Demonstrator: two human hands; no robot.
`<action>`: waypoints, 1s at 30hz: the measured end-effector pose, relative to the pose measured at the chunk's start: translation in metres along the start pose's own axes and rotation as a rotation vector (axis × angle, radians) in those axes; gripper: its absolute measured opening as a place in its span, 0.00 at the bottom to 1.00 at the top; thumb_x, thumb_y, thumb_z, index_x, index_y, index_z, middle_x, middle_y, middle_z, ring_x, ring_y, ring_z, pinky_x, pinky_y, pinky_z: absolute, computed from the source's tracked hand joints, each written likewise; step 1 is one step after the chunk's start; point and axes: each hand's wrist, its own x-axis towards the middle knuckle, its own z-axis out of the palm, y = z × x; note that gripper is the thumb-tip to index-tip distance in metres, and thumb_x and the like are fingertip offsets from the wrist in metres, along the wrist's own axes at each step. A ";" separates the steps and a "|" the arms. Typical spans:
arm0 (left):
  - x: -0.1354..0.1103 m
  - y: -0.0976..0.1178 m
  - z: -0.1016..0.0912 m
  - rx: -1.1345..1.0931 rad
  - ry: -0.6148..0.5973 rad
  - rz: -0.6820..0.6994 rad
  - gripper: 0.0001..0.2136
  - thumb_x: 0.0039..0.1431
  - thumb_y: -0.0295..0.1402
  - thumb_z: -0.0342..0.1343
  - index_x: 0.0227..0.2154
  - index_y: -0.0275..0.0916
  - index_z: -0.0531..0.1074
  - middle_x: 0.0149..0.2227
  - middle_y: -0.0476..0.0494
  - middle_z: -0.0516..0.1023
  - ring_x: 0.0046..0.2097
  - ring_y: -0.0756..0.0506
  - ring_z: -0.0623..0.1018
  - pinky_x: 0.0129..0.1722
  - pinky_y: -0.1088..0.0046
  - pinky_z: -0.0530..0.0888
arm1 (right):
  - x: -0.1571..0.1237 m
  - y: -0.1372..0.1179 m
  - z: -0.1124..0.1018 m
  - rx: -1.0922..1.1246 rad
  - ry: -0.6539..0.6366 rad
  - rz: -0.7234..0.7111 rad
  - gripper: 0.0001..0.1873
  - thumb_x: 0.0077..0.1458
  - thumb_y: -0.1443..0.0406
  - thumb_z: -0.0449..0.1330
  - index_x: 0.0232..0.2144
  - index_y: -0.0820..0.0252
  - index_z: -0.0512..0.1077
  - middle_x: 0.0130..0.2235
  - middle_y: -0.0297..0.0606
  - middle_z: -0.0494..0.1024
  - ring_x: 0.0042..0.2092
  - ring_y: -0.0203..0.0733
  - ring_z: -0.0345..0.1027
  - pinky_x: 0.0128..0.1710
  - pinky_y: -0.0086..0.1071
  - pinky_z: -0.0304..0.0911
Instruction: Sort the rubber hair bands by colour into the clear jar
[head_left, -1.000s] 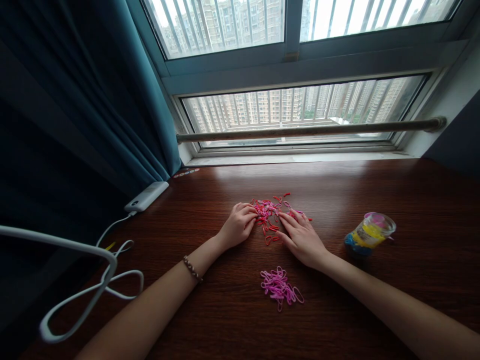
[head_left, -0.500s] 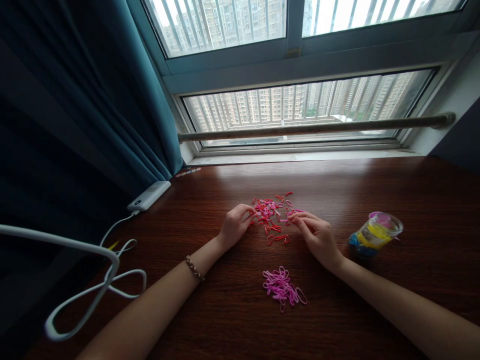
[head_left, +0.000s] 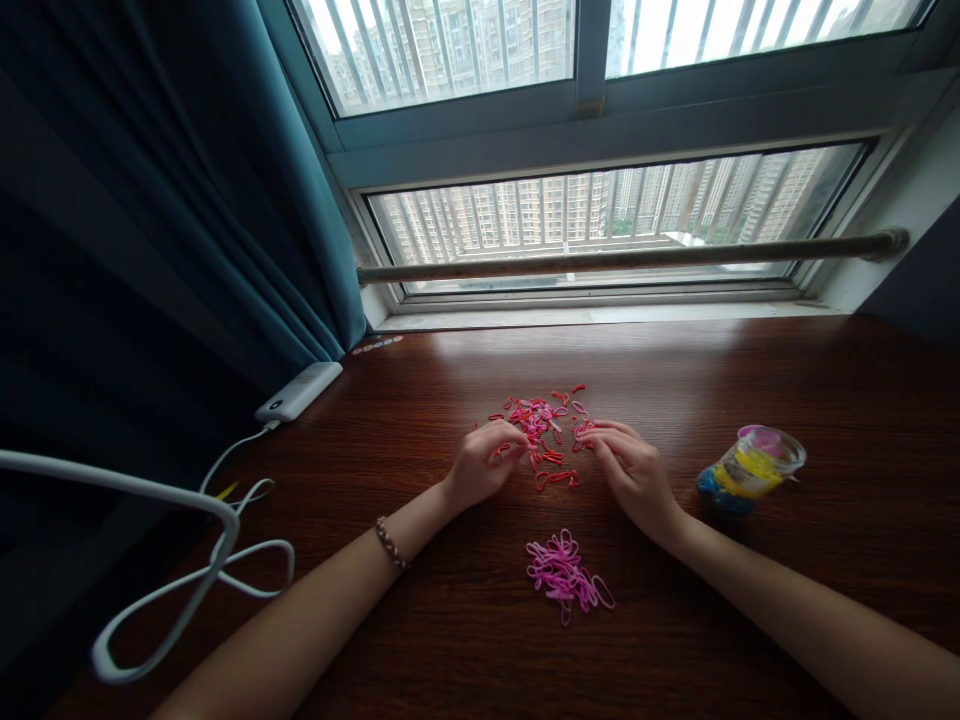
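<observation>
A loose pile of red and pink rubber bands (head_left: 536,418) lies on the dark wooden table (head_left: 420,620). At its left side is my left hand (head_left: 487,462), thumb and fingertips pinched together at the pile's edge; whatever is between them is too small to make out. My right hand (head_left: 630,470) reaches in from the right, its fingertips closed at a few pink bands; whether it grips one is hidden. Closer to me, between my forearms, sits a separate heap of purple-pink rubber bands (head_left: 564,575).
A clear tub (head_left: 752,468) with a yellow label and blue contents leans on the right. A white power strip (head_left: 300,392) and looping white cable (head_left: 172,485) occupy the left, beside a blue curtain (head_left: 300,200). A window with a metal rail (head_left: 630,260) stands behind the table.
My left hand has moved slightly right and toward me along the pile, uncovering a few red bands at its left edge. My right hand has barely moved.
</observation>
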 end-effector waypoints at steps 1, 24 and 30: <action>-0.001 0.008 0.002 -0.030 -0.055 0.052 0.05 0.54 0.27 0.51 0.32 0.37 0.71 0.31 0.43 0.75 0.35 0.48 0.74 0.39 0.69 0.71 | 0.001 0.005 0.002 -0.084 0.001 0.009 0.12 0.55 0.64 0.50 0.34 0.58 0.74 0.38 0.39 0.76 0.49 0.45 0.62 0.50 0.42 0.57; 0.003 -0.028 -0.004 0.458 -0.252 -0.102 0.16 0.58 0.25 0.42 0.48 0.42 0.64 0.54 0.45 0.65 0.59 0.42 0.56 0.56 0.50 0.51 | -0.005 0.018 0.014 -0.412 -0.218 -0.126 0.15 0.56 0.70 0.47 0.41 0.63 0.70 0.47 0.39 0.72 0.54 0.47 0.54 0.56 0.49 0.47; 0.003 -0.029 -0.002 0.458 -0.230 -0.121 0.15 0.57 0.25 0.43 0.47 0.40 0.65 0.49 0.42 0.69 0.56 0.42 0.60 0.56 0.51 0.53 | -0.004 0.017 0.014 -0.359 -0.201 -0.156 0.14 0.55 0.70 0.48 0.41 0.61 0.71 0.45 0.40 0.73 0.53 0.47 0.56 0.55 0.50 0.49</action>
